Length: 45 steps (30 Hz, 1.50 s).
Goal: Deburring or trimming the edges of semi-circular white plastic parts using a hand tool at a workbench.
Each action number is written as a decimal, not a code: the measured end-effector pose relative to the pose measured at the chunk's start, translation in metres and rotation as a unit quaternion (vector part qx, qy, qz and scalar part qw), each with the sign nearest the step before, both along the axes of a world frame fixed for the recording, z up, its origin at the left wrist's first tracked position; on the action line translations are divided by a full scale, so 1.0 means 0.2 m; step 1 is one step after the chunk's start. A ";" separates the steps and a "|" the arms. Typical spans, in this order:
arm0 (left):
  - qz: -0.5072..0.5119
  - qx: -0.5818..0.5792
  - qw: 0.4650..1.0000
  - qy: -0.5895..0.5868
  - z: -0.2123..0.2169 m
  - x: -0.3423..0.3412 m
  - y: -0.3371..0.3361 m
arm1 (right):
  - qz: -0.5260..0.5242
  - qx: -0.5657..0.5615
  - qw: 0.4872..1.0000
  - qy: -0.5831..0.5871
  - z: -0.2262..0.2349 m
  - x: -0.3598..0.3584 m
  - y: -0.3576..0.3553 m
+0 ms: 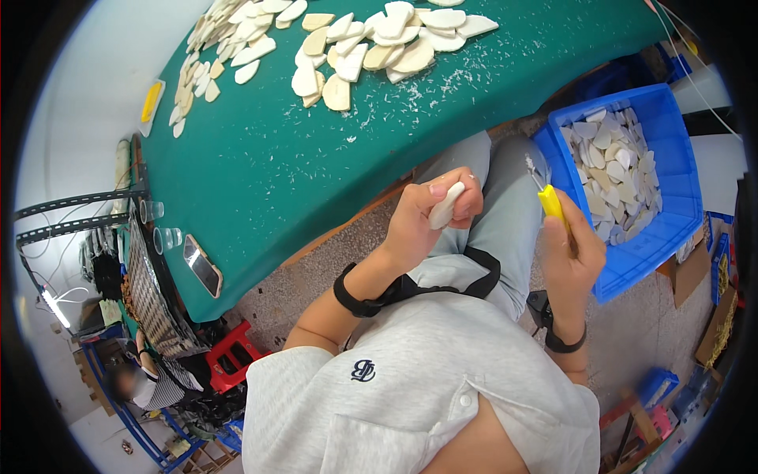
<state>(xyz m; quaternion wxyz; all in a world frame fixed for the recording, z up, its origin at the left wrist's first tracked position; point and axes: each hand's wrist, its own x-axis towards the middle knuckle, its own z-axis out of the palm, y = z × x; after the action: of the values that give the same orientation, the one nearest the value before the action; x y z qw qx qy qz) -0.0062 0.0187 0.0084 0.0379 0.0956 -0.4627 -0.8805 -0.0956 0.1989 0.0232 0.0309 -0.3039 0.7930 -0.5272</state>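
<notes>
My left hand (433, 207) is closed around a small white rounded pad (447, 207), thumb on one side and fingers curled on the other. To its right, my right hand (572, 249) grips a yellow-handled trimming tool (551, 203) with a slim metal head pointing up and away. Pale shavings cling near the metal tip, whose exact shape is too small to tell. Both hands are above my lap, the tool apart from the pad. Ahead on the green-covered table (260, 174) lies a heap of white and cream pads (371, 43), with shavings (418, 95) scattered before it.
A blue bin (688, 158) full of similar pads stands at my right. Another spread of pads (229, 47) is at the table's far left. A phone (202, 266) and clear cups (166, 239) sit near its left edge. A red stool (234, 355) and another person (162, 379) are lower left.
</notes>
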 end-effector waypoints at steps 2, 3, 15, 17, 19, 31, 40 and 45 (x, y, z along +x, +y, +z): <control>-0.013 0.020 1.000 0.014 -0.01 0.00 -0.01 | -0.005 -0.010 1.000 -0.006 -0.01 0.00 0.01; -0.026 0.040 0.998 0.027 -0.01 0.00 -0.01 | -0.010 -0.020 1.000 -0.012 -0.01 0.00 0.01; -0.117 0.137 0.981 0.075 -0.04 0.00 0.00 | 0.027 -0.109 0.986 -0.123 0.00 0.08 0.05; -0.120 0.050 0.992 0.006 -0.03 0.05 0.03 | 0.063 -0.039 0.986 -0.149 0.08 0.12 0.03; -0.125 -0.085 0.984 -0.094 -0.06 0.08 0.08 | 0.136 -0.081 0.972 -0.176 0.06 0.13 -0.02; 0.036 -0.412 0.910 0.004 -0.06 0.06 0.06 | -0.319 0.010 0.948 -0.006 -0.02 -0.02 0.36; 0.254 -0.785 0.546 -0.148 -0.06 0.24 -0.26 | -0.195 0.130 0.971 -0.039 -0.40 -0.11 0.54; 0.210 -0.836 0.450 -0.234 -0.22 0.39 -0.42 | -0.134 0.135 0.971 -0.147 -0.43 -0.18 0.38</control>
<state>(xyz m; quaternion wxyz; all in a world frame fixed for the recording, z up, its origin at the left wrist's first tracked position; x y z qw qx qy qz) 0.0714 -0.0648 -0.0365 0.1742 0.3145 -0.9329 0.0214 -0.1315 0.2750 -0.0621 0.1171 -0.1076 0.8772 -0.4531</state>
